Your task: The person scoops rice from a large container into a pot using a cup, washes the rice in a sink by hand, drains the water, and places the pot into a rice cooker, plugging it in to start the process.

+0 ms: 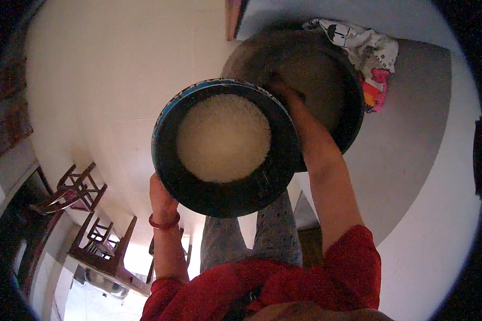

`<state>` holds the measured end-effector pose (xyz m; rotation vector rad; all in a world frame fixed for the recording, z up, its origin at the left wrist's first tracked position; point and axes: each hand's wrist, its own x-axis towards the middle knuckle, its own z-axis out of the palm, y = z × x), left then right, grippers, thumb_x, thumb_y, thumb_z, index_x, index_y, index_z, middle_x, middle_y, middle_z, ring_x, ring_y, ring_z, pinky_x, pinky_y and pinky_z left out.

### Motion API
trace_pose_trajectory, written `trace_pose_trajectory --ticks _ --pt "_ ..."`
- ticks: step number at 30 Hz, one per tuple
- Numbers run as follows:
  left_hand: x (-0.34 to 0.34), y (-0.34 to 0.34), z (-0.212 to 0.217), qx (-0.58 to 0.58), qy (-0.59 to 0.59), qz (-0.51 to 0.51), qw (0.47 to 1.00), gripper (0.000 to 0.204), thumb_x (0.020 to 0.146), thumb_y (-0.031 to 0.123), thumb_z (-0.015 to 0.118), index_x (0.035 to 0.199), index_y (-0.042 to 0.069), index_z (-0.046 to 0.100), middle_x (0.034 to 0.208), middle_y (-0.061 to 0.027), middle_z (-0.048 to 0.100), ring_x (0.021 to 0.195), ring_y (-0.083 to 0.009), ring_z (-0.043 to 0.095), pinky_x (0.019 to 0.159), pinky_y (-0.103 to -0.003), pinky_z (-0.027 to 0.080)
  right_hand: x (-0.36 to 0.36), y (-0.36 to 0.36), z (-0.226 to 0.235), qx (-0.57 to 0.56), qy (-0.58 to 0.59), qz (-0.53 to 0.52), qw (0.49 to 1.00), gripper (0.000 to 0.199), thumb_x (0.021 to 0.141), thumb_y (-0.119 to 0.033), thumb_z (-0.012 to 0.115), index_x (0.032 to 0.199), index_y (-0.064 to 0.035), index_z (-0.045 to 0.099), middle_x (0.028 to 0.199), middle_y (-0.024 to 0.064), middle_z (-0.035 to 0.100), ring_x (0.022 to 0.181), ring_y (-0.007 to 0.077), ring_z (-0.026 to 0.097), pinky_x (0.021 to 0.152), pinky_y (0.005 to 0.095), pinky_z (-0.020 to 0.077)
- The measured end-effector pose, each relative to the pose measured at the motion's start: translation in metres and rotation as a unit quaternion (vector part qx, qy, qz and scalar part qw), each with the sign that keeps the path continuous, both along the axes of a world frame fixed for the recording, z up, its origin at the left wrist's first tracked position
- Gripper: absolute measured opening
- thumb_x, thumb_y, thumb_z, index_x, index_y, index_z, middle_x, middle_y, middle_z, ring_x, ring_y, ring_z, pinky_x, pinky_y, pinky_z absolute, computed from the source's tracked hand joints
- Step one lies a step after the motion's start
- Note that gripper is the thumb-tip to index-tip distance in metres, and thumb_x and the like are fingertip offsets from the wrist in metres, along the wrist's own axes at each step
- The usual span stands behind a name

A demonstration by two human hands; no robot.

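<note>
Pale floor tiles spread below. Both hands grip a dark pan (225,147) of rice (223,137) at its rim: left hand (162,200) closed on the near-left edge, right hand (281,88) on the far edge. It looks heavy, stiff and spill-prone; opposite rim holds suit it.
</note>
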<state>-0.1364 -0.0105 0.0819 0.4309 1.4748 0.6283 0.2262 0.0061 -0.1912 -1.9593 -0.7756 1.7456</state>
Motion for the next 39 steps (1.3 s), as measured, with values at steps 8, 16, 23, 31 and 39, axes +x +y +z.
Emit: trace_pose_trajectory --ticks 8,16,23,31,39 --pt "-0.02 -0.006 -0.017 0.042 0.009 -0.128 0.991 0.024 0.085 0.006 0.048 0.104 -0.007 0.053 0.1 -0.0104 0.06 0.084 -0.0186 0.058 0.074 -0.03 0.048 0.003 -0.026 0.114 0.047 0.177 -0.278 0.943 0.042 0.077 -0.022 0.061 0.115 -0.0084 0.05 0.098 0.0053 0.058 0.086 0.0149 0.053 0.069 0.0303 0.041" --pt "-0.021 -0.005 -0.028 -0.026 -0.103 -0.023 0.994 0.026 0.082 0.008 0.048 0.104 -0.005 0.052 0.1 -0.0092 0.059 0.086 -0.0185 0.057 0.075 -0.03 0.047 0.011 -0.067 0.217 0.11 0.13 -0.384 0.907 0.043 0.076 -0.022 0.063 0.114 -0.0089 0.051 0.098 0.0001 0.058 0.082 0.0101 0.052 0.063 0.0232 0.0384" --pt "-0.014 0.0 -0.008 0.103 0.03 -0.236 0.966 0.03 0.072 0.0 0.047 0.1 -0.006 0.055 0.095 -0.0081 0.059 0.082 -0.0182 0.056 0.07 -0.027 0.045 -0.035 -0.076 0.316 0.203 0.058 -0.42 0.883 0.047 0.075 -0.017 0.063 0.118 -0.0047 0.048 0.102 0.0002 0.057 0.078 0.0083 0.052 0.059 0.0193 0.039" --pt "-0.016 -0.005 -0.026 0.02 -0.095 -0.055 0.994 0.027 0.069 0.002 0.042 0.091 -0.006 0.055 0.075 -0.0053 0.057 0.067 -0.0144 0.053 0.06 -0.028 0.044 -0.092 -0.093 0.349 0.426 -0.382 -0.01 0.82 0.047 0.066 -0.009 0.072 0.11 -0.0093 0.056 0.114 0.0149 0.053 0.103 0.0299 0.052 0.085 0.0372 0.0445" --pt "-0.026 -0.007 -0.042 0.052 -0.048 -0.133 0.989 0.028 0.07 0.002 0.043 0.094 -0.006 0.054 0.083 -0.0087 0.059 0.072 -0.0164 0.056 0.064 -0.028 0.046 -0.079 -0.085 0.328 0.461 -0.471 -0.005 0.752 0.048 0.066 -0.017 0.073 0.11 -0.0088 0.055 0.12 0.0195 0.048 0.109 0.0355 0.047 0.091 0.0416 0.039"
